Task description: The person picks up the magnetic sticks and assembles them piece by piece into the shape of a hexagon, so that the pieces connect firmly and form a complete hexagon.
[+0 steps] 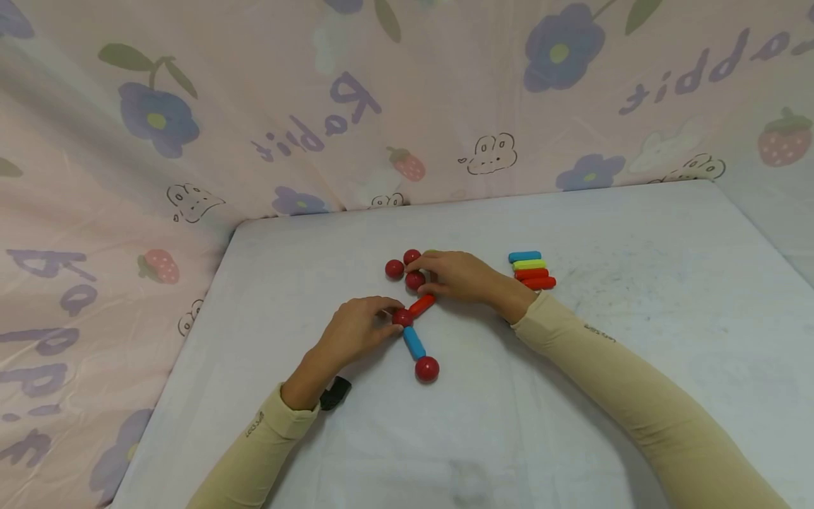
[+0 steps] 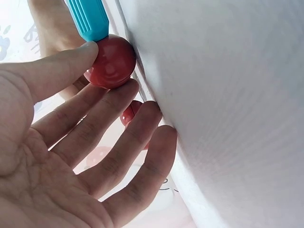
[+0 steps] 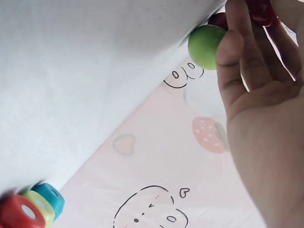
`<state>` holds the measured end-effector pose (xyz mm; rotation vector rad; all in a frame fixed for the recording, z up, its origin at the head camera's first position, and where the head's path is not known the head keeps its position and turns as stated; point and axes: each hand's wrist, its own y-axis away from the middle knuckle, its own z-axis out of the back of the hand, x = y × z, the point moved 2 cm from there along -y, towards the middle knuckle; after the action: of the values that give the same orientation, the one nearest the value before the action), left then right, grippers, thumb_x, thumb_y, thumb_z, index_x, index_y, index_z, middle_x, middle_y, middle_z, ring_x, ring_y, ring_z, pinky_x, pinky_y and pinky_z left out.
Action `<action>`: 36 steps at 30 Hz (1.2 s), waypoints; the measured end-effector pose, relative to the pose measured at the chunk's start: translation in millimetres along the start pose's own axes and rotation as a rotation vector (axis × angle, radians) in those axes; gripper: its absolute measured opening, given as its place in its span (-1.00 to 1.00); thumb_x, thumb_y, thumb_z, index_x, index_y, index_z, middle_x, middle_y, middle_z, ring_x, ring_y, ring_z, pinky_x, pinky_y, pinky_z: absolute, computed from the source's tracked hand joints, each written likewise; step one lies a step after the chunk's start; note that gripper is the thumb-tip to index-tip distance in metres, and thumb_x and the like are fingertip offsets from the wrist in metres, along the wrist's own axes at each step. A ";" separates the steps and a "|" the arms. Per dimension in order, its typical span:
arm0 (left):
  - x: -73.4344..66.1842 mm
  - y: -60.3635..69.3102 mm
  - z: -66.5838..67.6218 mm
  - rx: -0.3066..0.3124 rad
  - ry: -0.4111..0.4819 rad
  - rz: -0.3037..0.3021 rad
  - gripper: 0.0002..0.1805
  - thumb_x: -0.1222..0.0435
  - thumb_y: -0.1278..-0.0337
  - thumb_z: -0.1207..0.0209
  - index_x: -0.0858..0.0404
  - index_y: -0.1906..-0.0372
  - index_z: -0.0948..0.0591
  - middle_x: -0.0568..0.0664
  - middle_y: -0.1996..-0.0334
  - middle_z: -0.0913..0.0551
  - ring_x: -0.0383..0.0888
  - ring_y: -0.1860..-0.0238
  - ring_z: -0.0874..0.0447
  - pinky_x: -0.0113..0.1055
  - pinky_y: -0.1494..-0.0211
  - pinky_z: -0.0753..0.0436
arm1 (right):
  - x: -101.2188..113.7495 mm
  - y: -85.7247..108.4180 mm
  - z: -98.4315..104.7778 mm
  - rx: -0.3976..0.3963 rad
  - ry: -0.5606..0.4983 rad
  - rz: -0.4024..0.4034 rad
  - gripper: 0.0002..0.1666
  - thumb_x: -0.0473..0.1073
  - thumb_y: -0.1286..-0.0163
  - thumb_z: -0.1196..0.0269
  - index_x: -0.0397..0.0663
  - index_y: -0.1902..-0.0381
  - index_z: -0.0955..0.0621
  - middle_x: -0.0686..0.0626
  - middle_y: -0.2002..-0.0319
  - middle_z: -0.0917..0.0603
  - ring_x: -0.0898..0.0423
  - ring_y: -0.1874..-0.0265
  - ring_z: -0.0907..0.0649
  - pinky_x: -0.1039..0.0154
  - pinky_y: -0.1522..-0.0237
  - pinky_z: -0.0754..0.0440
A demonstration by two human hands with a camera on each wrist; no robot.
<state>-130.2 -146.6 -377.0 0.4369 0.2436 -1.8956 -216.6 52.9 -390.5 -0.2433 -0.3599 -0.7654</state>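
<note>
Your left hand (image 1: 353, 334) pinches a joint ball (image 1: 402, 319), its red rod (image 1: 422, 305) slanting (far end rightward) toward your right hand (image 1: 466, 274), gripping another ball (image 1: 415, 282).

5 red balls (image 1: 427, 370), 1 grn ball (image 3: 204, 46), 6 rods (image 1: 524, 256) vis.

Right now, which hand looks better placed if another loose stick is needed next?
Probably the right hand: it is nearer the row of loose sticks. The left hand pinches the red ball between a blue stick and a red stick.
</note>
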 end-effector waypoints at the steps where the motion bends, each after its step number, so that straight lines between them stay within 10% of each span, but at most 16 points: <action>1: -0.2 -0.2 0.0 0.000 0.002 0.000 -0.62 0.19 -0.08 -0.42 0.07 -0.05 -0.71 -0.08 0.17 -0.78 -0.12 0.11 -0.70 -0.18 0.05 -0.67 | 0.1 0.4 0.4 -0.002 0.001 0.001 -0.47 -0.01 -0.30 -0.39 0.19 -0.23 -0.58 0.03 -0.09 -0.67 0.13 0.14 -0.65 0.18 -0.03 -0.69; 36: -2.8 3.4 -1.0 -0.013 0.019 0.043 -0.59 0.21 -0.09 -0.42 0.08 -0.09 -0.70 -0.06 0.11 -0.78 -0.10 0.08 -0.69 -0.15 -0.04 -0.67 | -14.3 40.0 11.3 -0.064 0.053 -0.101 -0.41 0.07 -0.27 -0.40 0.13 -0.25 -0.59 0.06 0.00 -0.71 0.15 0.21 -0.63 0.25 0.14 -0.70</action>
<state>-125.9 -145.1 -376.6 0.4478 0.2567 -1.8482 -200.2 93.7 -389.2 -0.2658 -0.2997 -0.8817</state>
